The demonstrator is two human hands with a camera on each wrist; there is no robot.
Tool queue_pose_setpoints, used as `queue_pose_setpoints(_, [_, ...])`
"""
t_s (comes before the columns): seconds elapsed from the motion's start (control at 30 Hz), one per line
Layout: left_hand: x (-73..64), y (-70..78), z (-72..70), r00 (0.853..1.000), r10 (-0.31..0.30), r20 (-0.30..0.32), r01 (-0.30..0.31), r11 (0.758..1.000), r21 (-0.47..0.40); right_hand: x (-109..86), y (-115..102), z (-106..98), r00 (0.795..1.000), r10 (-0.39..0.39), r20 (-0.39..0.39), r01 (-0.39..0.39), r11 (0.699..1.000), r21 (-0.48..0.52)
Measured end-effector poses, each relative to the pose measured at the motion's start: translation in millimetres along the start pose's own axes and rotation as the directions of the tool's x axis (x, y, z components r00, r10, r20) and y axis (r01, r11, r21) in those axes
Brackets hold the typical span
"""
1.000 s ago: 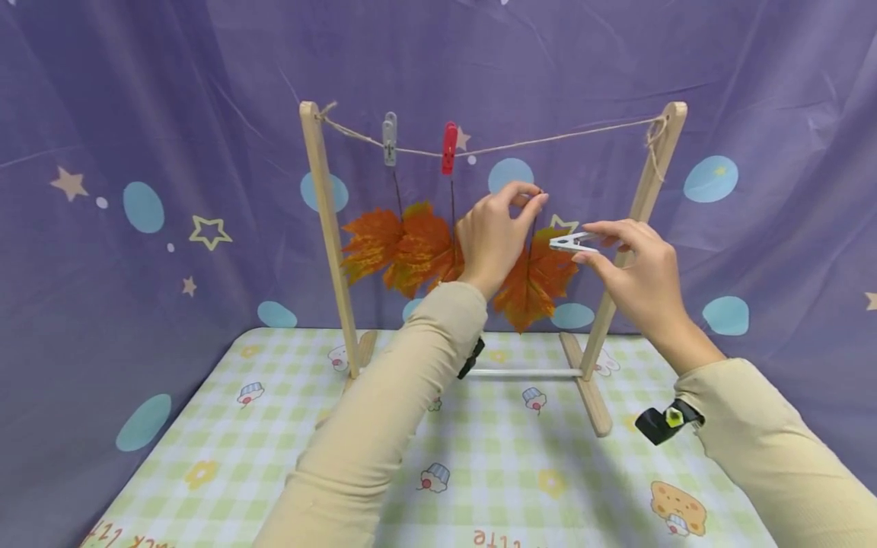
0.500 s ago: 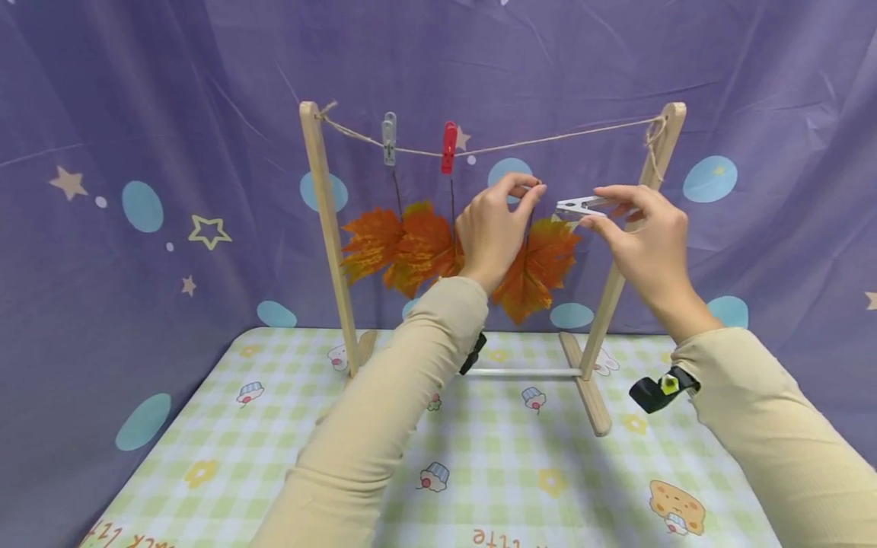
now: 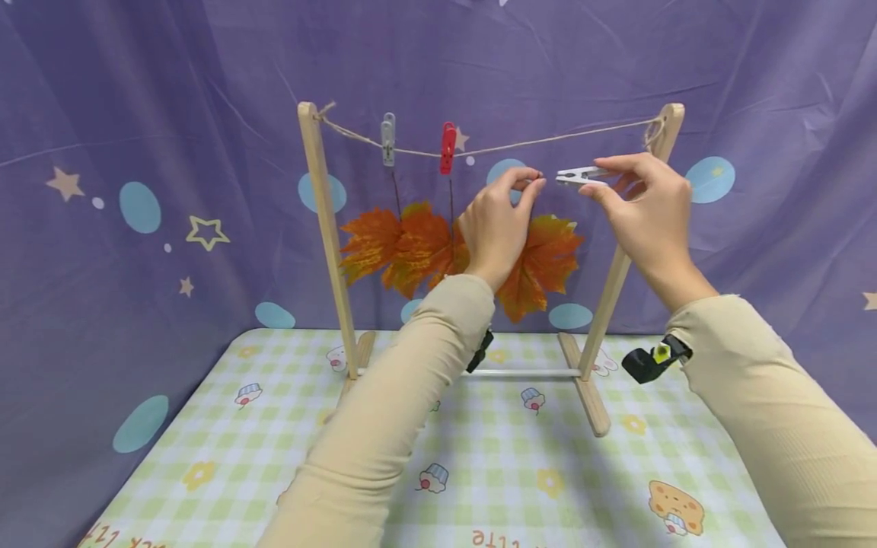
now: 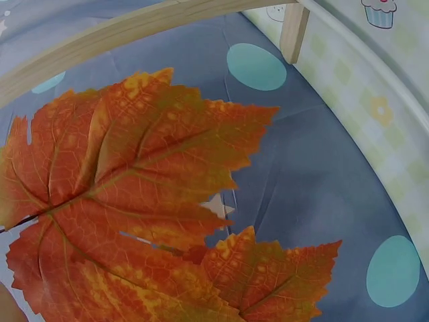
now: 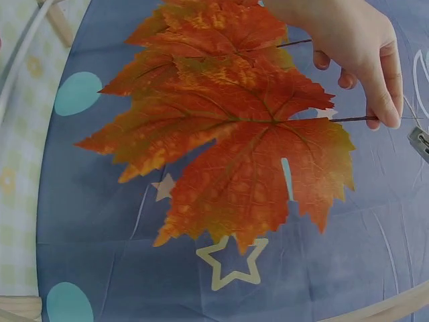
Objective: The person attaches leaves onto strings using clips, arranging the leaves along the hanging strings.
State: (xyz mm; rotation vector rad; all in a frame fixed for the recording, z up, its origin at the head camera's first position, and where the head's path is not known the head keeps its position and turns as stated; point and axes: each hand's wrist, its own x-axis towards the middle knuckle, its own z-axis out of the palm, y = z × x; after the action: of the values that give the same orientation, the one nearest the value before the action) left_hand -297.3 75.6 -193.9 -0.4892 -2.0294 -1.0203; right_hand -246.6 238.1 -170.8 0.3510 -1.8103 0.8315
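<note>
My left hand (image 3: pixel 499 228) pinches the thin dark stem (image 5: pixel 354 119) of an orange-red artificial maple leaf (image 3: pixel 544 266), which hangs below the fingertips. Just to the right, my right hand (image 3: pixel 651 217) holds a whitish clothespin (image 3: pixel 578 176) between thumb and fingers, its nose pointing left at the stem's top. Both hands are a little below the twine (image 3: pixel 548 140). In the right wrist view, the left hand (image 5: pixel 365 57) is seen on the stem, with the clothespin (image 5: pixel 420 142) at the right edge. Large leaves (image 4: pixel 134 181) fill the left wrist view; its hand is mostly hidden there.
A grey clothespin (image 3: pixel 388 140) and a red clothespin (image 3: pixel 448 148) hang on the twine, with leaves (image 3: pixel 370 240) on stems beneath them. Wooden posts (image 3: pixel 322 198) carry the twine, joined low by a white rod (image 3: pixel 527 373). A checked cloth (image 3: pixel 493 472) covers the table.
My right hand has risen with its clothespin to nearly the height of the left fingertips. My left hand has lifted the leaf slightly.
</note>
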Motion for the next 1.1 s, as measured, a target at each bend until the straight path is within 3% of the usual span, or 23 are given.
queue_pose_setpoints(0.3, [0.6, 4.2, 3.2, 0.999, -0.037, 0.000, 0.037, 0.999, 0.006, 16.8, -9.5, 8.5, 0.999, 0.027, -0.025, -0.027, 1.000, 0.013])
queue_pose_setpoints(0.67, [-1.0, 2.9, 4.2, 0.999, -0.054, 0.000, 0.054, 0.998, 0.009, 33.3, -14.0, 15.2, 0.999, 0.006, -0.041, -0.006, 1.000, -0.006])
queue_pose_setpoints(1.1, [-0.9, 1.8, 1.7, 0.998, -0.065, -0.001, 0.065, 0.998, 0.022, 46.0, -18.4, 14.8, 0.999, -0.046, 0.019, 0.048, 0.996, -0.072])
